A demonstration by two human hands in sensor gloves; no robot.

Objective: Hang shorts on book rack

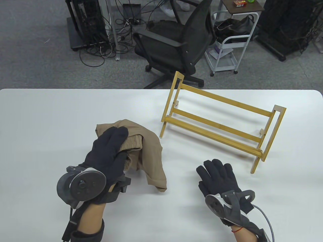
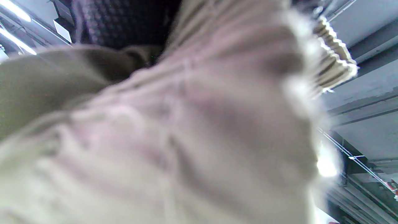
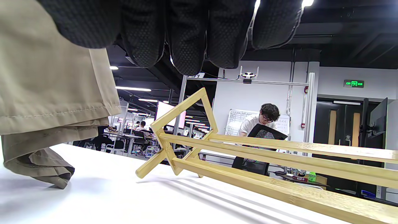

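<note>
Tan shorts [image 1: 149, 153] hang bunched from my left hand [image 1: 111, 148], which grips them at the ribbed waistband and holds them up, with one leg hem touching the white table. The waistband fills the left wrist view [image 2: 186, 124], blurred. A wooden book rack [image 1: 219, 121] stands on the table to the right of the shorts, empty. My right hand [image 1: 218, 176] lies open, palm down, in front of the rack and holds nothing. In the right wrist view its fingertips [image 3: 186, 37] hang at the top, the shorts [image 3: 53, 102] are on the left and the rack [image 3: 248, 161] runs to the right.
The white table [image 1: 50, 113] carries only the shorts and the rack. Beyond its far edge stand a black office chair [image 1: 176, 42], a white trolley [image 1: 232, 45] and cable clutter on the floor.
</note>
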